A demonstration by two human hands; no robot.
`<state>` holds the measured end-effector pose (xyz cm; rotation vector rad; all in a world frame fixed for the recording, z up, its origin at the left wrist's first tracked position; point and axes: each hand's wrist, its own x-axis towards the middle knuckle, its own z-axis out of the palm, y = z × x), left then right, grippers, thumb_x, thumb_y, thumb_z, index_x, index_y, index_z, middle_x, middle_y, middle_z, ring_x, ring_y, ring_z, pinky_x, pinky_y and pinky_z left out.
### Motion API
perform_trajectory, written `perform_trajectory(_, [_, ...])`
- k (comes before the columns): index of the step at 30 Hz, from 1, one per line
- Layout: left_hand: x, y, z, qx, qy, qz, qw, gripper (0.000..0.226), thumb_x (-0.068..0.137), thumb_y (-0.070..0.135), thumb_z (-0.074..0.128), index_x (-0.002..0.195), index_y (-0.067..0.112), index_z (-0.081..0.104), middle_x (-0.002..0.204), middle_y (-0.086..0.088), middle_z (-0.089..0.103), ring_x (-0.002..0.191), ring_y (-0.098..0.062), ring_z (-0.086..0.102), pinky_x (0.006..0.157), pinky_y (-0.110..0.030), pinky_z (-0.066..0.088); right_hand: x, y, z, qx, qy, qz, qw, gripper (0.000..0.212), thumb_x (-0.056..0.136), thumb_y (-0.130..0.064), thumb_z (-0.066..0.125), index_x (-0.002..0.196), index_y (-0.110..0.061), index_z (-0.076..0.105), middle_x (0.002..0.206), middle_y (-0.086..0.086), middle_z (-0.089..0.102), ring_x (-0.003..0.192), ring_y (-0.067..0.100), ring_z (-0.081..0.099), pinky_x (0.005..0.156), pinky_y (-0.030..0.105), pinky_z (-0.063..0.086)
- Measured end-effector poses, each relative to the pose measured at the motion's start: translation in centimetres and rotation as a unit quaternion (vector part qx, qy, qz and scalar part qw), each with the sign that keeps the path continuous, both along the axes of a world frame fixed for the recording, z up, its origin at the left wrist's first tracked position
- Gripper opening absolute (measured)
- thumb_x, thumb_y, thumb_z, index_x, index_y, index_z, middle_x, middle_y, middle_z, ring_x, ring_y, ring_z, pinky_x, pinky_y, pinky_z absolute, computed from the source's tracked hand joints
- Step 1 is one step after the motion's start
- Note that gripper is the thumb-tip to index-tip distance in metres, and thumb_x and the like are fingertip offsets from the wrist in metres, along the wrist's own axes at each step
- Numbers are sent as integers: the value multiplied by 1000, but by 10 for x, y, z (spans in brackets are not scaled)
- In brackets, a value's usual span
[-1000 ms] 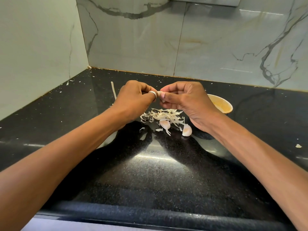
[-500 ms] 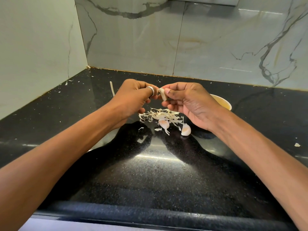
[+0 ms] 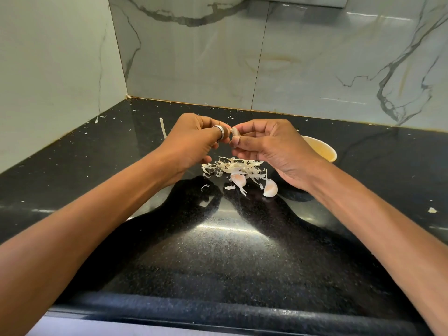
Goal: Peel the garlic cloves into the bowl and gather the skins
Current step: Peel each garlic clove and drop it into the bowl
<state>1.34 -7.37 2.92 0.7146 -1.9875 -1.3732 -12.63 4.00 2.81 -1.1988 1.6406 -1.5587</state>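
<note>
Just above the pale papery heap of garlic skins [image 3: 232, 166], the right hand [image 3: 274, 151] pinches a small pale garlic clove [image 3: 235, 132]; fingers of the left hand [image 3: 194, 141] nip its skin; best strip toward the heap, clove held firm.

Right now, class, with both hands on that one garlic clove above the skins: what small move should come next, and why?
Probably the left hand should strip skin away from the clove while the right hand pinches it steady. Both hands meet on it above the skin pile, so loosened skin would likely drop there; the bowl sits just behind the right hand for afterwards.
</note>
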Motion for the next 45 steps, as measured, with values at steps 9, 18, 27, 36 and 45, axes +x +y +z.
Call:
perform_trajectory(9, [-1, -1, -1, -8, -8, -15, 1000, 19, 93, 10, 58, 90, 16, 76, 79, 5, 70, 70, -4, 54, 47, -18, 44, -1, -1, 0, 5, -42, 26, 999, 17, 88, 7, 69, 103, -2, 72, 96, 12, 76, 84, 18, 73, 79, 27, 61])
perform_trajectory(18, [0, 0, 1, -2, -3, -11, 1000, 22, 96, 12, 56, 88, 21, 74, 76, 6, 68, 70, -5, 54, 48, -18, 45, -2, 0, 1, -5, -69, 26, 997, 17, 89, 8, 68, 102, -2, 72, 96, 13, 74, 89, 19, 73, 79, 26, 60])
perform_trajectory(27, [-2, -4, -1, 4, -19, 2, 1000, 17, 91, 11, 59, 94, 8, 75, 77, 2, 68, 72, -8, 54, 47, -17, 45, -11, -1, 5, -43, -139, 11, 989, 21, 90, 6, 67, 111, 5, 69, 105, 17, 69, 95, 26, 70, 80, 25, 59])
perform_trajectory(36, [-4, -7, -3, -26, -60, 35, 997, 19, 87, 14, 60, 89, 5, 76, 78, -3, 68, 73, -13, 55, 55, -25, 47, -17, -2, 4, -51, -121, -4, 991, 24, 91, -4, 69, 115, -4, 70, 107, 14, 76, 88, 15, 69, 75, 23, 56])
perform_trajectory(45, [-1, -9, -11, -136, -63, 27, 988, 5, 86, 34, 78, 85, 30, 82, 74, 7, 76, 73, -5, 66, 67, -21, 47, -15, -2, 3, -37, -124, 13, 991, 29, 93, -6, 67, 122, -1, 67, 117, 19, 73, 85, 12, 64, 69, 19, 51])
